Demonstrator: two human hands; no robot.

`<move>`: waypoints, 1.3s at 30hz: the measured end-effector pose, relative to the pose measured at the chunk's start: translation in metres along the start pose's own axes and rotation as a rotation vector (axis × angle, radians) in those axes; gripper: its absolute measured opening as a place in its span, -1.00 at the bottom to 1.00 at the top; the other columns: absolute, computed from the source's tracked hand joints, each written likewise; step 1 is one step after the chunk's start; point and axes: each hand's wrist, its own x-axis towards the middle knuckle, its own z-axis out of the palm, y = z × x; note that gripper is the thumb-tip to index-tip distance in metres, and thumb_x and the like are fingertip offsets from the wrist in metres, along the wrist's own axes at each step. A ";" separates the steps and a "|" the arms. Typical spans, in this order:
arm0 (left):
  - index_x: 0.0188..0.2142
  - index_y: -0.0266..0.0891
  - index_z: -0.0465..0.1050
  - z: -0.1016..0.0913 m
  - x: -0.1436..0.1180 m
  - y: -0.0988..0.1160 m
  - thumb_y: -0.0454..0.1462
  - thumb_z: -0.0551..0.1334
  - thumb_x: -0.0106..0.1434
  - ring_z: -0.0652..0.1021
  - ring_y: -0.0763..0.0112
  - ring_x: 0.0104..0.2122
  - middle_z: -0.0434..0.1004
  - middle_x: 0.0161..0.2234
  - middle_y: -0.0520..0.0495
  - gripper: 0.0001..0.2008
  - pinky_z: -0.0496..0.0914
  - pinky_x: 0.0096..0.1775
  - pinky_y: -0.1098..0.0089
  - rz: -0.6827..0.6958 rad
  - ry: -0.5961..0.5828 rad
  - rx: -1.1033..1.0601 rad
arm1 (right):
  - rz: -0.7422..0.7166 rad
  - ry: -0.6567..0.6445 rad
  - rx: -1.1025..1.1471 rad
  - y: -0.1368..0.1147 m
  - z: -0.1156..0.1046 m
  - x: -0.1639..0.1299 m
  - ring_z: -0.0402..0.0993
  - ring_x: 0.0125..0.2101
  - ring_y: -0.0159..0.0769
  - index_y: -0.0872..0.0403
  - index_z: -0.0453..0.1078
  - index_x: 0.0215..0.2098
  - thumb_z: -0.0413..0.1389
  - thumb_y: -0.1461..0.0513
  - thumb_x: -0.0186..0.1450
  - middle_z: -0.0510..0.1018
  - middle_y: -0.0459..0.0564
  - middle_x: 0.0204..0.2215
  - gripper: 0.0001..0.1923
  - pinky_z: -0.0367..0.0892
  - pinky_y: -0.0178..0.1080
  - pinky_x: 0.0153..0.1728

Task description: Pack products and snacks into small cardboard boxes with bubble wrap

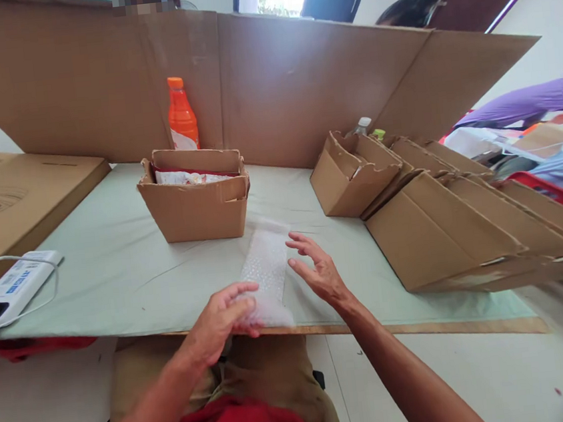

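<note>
A clear sheet of bubble wrap (266, 266) lies lengthwise on the pale green tablecloth, its near end at the table's front edge. My left hand (226, 314) grips the near left corner of the sheet, thumb above and fingertips partly seen through the plastic. Just right of the wrap, my right hand (317, 267) hovers with fingers apart and nothing in it. Behind the wrap stands an open cardboard box (195, 210) with printed packets inside.
An orange bottle (182, 117) stands against the tall cardboard screen (288, 83). More cut-open boxes (444, 227) crowd the right side. On the left are a large flat carton (22, 191) and a white power strip (15, 286) with cables. Other people are beyond the screen and at right.
</note>
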 end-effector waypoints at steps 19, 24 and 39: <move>0.24 -0.09 0.36 -0.027 0.042 -0.005 -0.25 0.23 0.21 0.52 0.11 0.04 0.56 0.07 -0.18 -0.43 0.40 0.10 0.04 0.631 0.090 0.955 | -0.091 -0.188 -0.282 -0.015 0.032 -0.045 0.54 -0.19 -0.19 0.03 0.51 -0.13 0.09 0.30 0.40 0.68 -0.02 -0.21 -0.84 0.31 -0.09 -0.11; 0.24 -0.12 0.38 -0.033 0.057 -0.011 -0.23 0.11 0.34 0.60 0.24 -0.23 0.67 -0.14 -0.12 -0.52 0.51 -0.16 0.25 0.543 0.078 1.089 | 0.017 -0.104 -0.234 -0.021 0.023 -0.051 0.56 -0.20 -0.21 0.03 0.46 -0.02 0.08 0.28 0.38 0.66 0.00 -0.18 -0.78 0.38 -0.15 -0.15; 0.19 -0.24 0.34 -0.033 0.040 -0.012 -0.36 0.11 0.37 0.57 0.29 -0.21 0.63 -0.20 -0.11 -0.60 0.44 -0.08 0.23 0.841 0.025 1.193 | -0.081 -0.238 -0.268 -0.021 0.020 -0.051 0.55 -0.22 -0.21 0.03 0.44 0.03 0.06 0.26 0.44 0.67 0.00 -0.18 -0.77 0.36 -0.12 -0.12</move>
